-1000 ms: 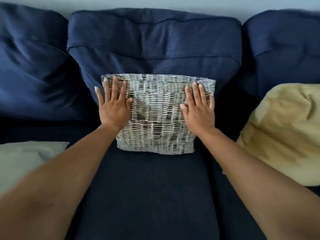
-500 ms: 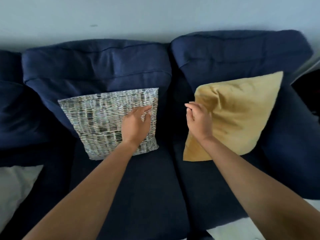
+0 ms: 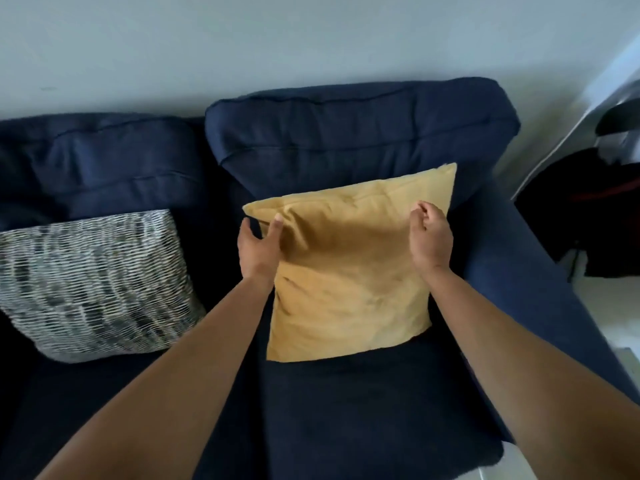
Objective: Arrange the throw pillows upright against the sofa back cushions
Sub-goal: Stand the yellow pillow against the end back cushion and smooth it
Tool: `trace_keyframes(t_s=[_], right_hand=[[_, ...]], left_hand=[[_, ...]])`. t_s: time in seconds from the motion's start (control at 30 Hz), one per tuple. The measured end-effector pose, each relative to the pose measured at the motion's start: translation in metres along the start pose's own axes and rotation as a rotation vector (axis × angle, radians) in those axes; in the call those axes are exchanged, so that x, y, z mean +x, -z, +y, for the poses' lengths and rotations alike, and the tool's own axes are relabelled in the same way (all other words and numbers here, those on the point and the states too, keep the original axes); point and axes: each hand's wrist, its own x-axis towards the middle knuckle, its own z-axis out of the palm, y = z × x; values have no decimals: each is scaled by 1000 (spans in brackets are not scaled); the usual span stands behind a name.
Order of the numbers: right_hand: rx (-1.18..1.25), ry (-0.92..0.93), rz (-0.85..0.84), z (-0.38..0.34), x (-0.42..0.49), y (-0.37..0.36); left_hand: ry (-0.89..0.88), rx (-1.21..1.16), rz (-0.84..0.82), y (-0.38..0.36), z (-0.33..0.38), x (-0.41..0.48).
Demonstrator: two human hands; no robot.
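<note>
A yellow throw pillow (image 3: 349,271) stands tilted against the right navy back cushion (image 3: 360,133) of the sofa. My left hand (image 3: 259,249) grips its upper left corner, thumb on the front and fingers behind. My right hand (image 3: 431,235) is curled on its upper right edge. A grey-and-white woven pillow (image 3: 97,282) leans upright against the left back cushion (image 3: 104,161), with no hand on it.
The navy seat cushion (image 3: 363,410) lies in front of the yellow pillow. The sofa's right arm (image 3: 540,278) runs beside it. Dark objects (image 3: 588,216) stand on the floor to the right. A pale wall (image 3: 277,39) rises behind the sofa.
My view has swung right. Both hands left the woven pillow and took hold of the yellow pillow's top corners. The yellow pillow has turned from a diamond tilt to nearly square.
</note>
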Motion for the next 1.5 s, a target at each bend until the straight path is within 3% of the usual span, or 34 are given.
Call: trace_keyframes(t_s=[0.17,0.4,0.57,0.73,0.9,1.2,1.37,1.5], right_hand=[[45,-135,-66,20,72,23],[319,-559,-138,30,107,0],[433,-325,41,20,106,6],[460,-100,141,10,118,20],[339,-243,38,15,119,8],[283,-171,127,10,120,15],[151,-166,91,23,119,6],[211,-187,148,23,118,3]], left_hand=[[16,-121,174,-42,2,6],[0,-229,343,-59,6,7],[-45,-362,475,-54,22,2],[-202,-428,573,-35,26,-1],[-98,-361,503,-43,22,12],[-190,-263,488,-44,45,20],[-120,-191,464,-48,40,38],[-134,-221,488,-47,39,39]])
